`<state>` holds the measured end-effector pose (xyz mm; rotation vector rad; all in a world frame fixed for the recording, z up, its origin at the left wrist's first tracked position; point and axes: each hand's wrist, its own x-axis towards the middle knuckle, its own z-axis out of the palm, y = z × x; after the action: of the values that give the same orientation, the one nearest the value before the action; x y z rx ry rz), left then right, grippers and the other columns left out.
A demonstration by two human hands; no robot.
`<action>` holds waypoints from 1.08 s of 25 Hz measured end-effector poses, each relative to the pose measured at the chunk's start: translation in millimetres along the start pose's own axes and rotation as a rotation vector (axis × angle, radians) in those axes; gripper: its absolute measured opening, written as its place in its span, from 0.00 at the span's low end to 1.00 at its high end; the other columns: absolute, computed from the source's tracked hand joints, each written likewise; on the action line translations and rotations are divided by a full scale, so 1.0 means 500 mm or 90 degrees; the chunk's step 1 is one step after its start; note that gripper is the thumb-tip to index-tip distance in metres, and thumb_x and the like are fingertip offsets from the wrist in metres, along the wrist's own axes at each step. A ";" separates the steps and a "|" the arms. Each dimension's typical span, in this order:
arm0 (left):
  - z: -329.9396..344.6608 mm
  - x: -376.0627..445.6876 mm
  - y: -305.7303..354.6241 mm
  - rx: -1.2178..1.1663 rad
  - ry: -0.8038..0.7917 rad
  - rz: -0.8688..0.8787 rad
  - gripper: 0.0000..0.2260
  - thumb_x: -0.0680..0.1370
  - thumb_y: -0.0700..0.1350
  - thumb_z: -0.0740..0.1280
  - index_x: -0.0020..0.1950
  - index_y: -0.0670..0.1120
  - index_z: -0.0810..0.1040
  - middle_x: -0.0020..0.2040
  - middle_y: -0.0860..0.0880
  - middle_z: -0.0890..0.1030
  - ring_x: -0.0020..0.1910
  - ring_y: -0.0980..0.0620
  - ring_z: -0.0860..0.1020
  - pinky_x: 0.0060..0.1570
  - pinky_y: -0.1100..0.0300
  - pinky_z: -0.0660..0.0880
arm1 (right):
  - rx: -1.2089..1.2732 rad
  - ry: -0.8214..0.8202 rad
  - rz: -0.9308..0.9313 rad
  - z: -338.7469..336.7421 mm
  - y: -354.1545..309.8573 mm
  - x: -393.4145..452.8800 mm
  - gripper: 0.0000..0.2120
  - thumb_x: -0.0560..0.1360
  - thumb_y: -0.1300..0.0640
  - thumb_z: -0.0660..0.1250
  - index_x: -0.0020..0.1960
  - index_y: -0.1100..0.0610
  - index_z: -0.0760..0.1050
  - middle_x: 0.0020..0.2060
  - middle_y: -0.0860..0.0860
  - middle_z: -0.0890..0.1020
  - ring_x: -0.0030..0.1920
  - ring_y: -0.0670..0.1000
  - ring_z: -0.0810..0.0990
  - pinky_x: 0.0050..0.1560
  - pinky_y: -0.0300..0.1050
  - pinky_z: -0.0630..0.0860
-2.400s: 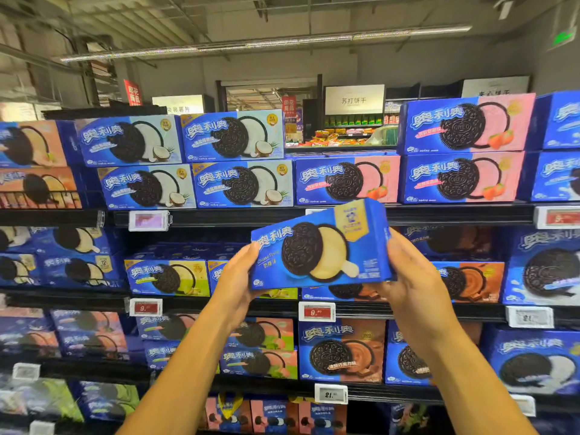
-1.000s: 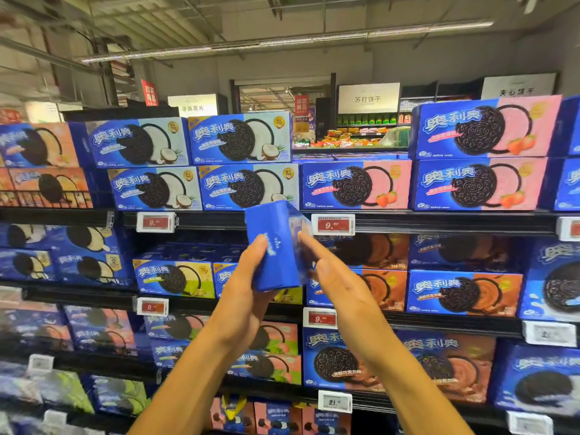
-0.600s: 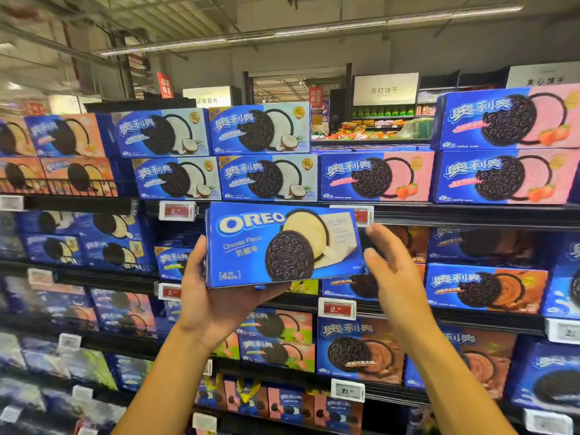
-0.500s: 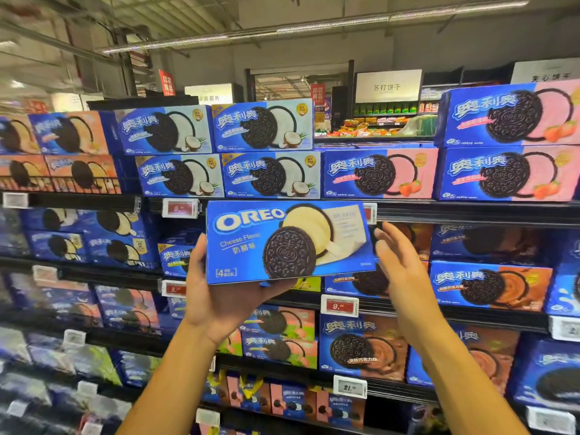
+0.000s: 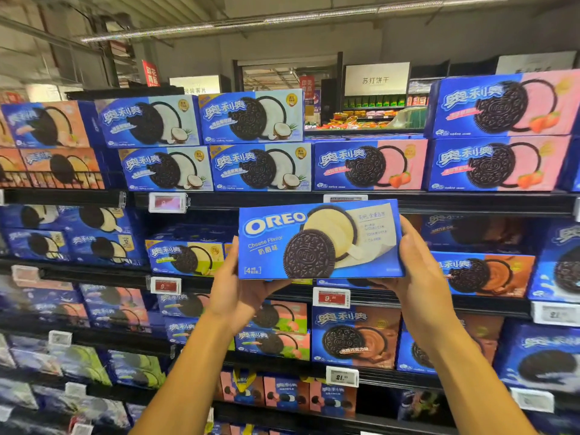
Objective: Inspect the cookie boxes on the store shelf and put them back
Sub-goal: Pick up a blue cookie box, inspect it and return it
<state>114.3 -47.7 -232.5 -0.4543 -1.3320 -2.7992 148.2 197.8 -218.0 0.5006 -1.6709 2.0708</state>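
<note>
Centrally, blue cookie box (image 5: 320,241), marked OREO and Cheese Flavor, raised level in front of the store shelf (image 5: 408,204), printed face toward the camera, clear of the shelved stock. Left end of box gripped by left hand (image 5: 238,290): thumb along the left edge, remaining fingers curled beneath the lower edge and out of sight. Right end gripped by right hand (image 5: 420,277): thumb up the right edge, fingers wrapped under the lower right corner. Both forearms reaching up from the bottom of the frame.

Directly above the box, on the top shelf, coconut-flavour boxes (image 5: 254,142) in two stacked rows, with pink strawberry boxes (image 5: 439,142) to their right and orange-faced boxes (image 5: 47,142) to their left. Behind and left of the held box, on the second shelf, yellow-green boxes (image 5: 185,257); to its right, orange-brown boxes (image 5: 483,274). Below, brown chocolate boxes (image 5: 354,337) between the two forearms, peach-and-green boxes (image 5: 276,328) beside the left wrist. Price tags (image 5: 331,298) clipped along the shelf edges, one just beneath the box reading 9 and smaller digits, another lower one (image 5: 342,376) reading 21. Beyond the top shelf, white hanging sign (image 5: 376,80) with dark characters.
</note>
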 end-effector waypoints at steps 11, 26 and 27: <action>0.006 0.018 0.025 0.182 -0.026 0.074 0.16 0.83 0.52 0.59 0.70 0.56 0.73 0.65 0.50 0.81 0.55 0.49 0.83 0.42 0.48 0.82 | 0.039 0.029 0.067 -0.038 -0.012 0.020 0.17 0.84 0.48 0.57 0.69 0.48 0.75 0.62 0.52 0.83 0.59 0.55 0.83 0.45 0.53 0.83; 0.045 0.025 0.034 0.258 -0.052 -0.079 0.23 0.82 0.59 0.53 0.50 0.54 0.87 0.45 0.46 0.86 0.38 0.48 0.84 0.35 0.53 0.81 | 0.005 0.108 0.226 -0.073 -0.015 0.051 0.16 0.80 0.39 0.61 0.39 0.36 0.84 0.37 0.45 0.87 0.32 0.44 0.84 0.26 0.41 0.78; 0.046 0.027 0.036 0.251 -0.051 -0.085 0.22 0.82 0.59 0.54 0.51 0.54 0.87 0.48 0.46 0.87 0.39 0.48 0.85 0.36 0.52 0.81 | 0.005 0.105 0.221 -0.075 -0.019 0.052 0.15 0.80 0.38 0.62 0.44 0.39 0.85 0.41 0.46 0.88 0.35 0.45 0.85 0.28 0.42 0.79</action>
<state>109.8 -40.3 -201.8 -0.4797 -1.9395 -2.5364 130.8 238.9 -204.3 0.0385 -1.7479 2.2869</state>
